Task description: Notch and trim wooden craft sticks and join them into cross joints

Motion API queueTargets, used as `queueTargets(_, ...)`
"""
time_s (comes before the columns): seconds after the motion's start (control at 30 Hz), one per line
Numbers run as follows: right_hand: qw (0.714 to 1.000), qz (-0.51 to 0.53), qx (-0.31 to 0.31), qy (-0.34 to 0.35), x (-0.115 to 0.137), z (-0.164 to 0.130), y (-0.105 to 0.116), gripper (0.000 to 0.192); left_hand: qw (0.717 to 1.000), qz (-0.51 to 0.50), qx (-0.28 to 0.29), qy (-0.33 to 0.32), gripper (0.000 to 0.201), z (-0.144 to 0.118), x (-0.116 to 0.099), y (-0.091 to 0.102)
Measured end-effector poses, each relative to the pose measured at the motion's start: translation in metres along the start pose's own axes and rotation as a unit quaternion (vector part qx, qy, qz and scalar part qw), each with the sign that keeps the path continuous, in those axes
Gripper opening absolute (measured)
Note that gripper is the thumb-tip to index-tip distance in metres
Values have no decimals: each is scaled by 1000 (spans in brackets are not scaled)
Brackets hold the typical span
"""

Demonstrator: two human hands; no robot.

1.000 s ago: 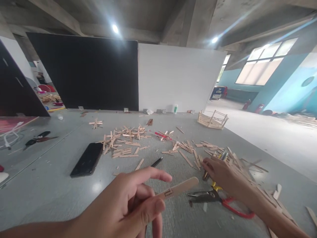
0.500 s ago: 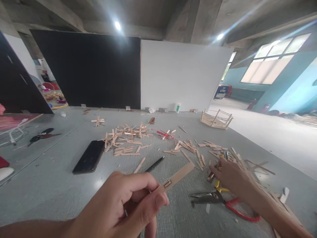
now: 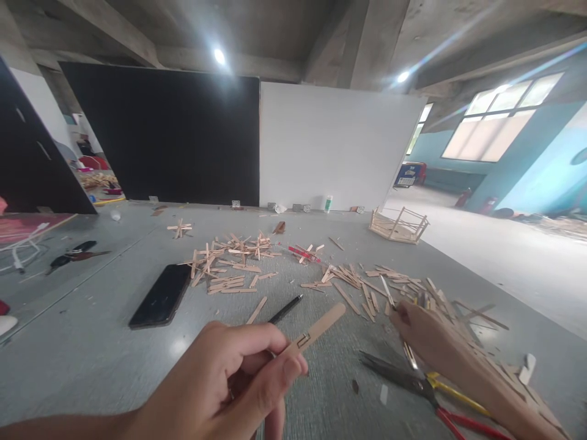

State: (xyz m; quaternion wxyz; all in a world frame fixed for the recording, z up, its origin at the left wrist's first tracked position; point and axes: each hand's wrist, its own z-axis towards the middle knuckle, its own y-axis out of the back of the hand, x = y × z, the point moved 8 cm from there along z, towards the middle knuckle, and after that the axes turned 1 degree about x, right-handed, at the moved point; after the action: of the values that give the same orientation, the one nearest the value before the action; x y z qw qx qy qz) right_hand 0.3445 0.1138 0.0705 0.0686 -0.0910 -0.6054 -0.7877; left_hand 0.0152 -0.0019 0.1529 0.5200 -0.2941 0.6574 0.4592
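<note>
My left hand (image 3: 243, 373) pinches a flat wooden craft stick (image 3: 323, 327) between thumb and fingers. A small dark rectangular outline marks the stick near my thumb. Over at the right, my right hand (image 3: 413, 324) is closed around a slim silver craft knife (image 3: 410, 355), its pale tip pointing away from me. Just below that hand lie scissors (image 3: 403, 376) with dark blades and red and yellow handles, partly covered by my forearm. A black pen (image 3: 287, 308) rests on the table behind my left hand.
Loose craft sticks (image 3: 229, 281) are scattered across the grey table (image 3: 105, 366). A black phone (image 3: 160, 296) lies left, a stick-built fenced frame (image 3: 398, 226) stands far right. A small glue bottle (image 3: 328, 203) stands by the white panel (image 3: 330, 140). A red pen-like item (image 3: 305, 253) lies among the sticks.
My right hand has lifted the craft knife from among the tools at the right. The scissors have shifted and turned toward me. My left hand keeps the stick nearly still.
</note>
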Motion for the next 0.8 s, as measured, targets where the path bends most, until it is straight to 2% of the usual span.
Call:
queueTargets(0.13,996,71,-4,57,37,-22,9,19,1000,-20,2,7,54,9,11,-5)
queueTargets(0.2,990,110,-4,85,58,-38,14,20,998,-63,-7,28,56,20,34,-13)
queueTargets(0.27,973,190,-8,130,82,-57,21,22,994,-98,-21,48,53,33,63,-25)
queueTargets(0.33,962,217,-26,163,100,-75,25,16,991,-106,-22,73,52,43,93,-39)
queueTargets(0.43,957,199,-9,211,117,-94,12,12,992,-106,-21,72,58,50,118,-53)
queueTargets(0.63,944,212,27,250,107,-109,-27,18,996,-76,-20,46,46,48,120,-53)
queueTargets(0.8,926,135,71,346,107,-119,-41,29,999,-49,2,21,38,49,114,-57)
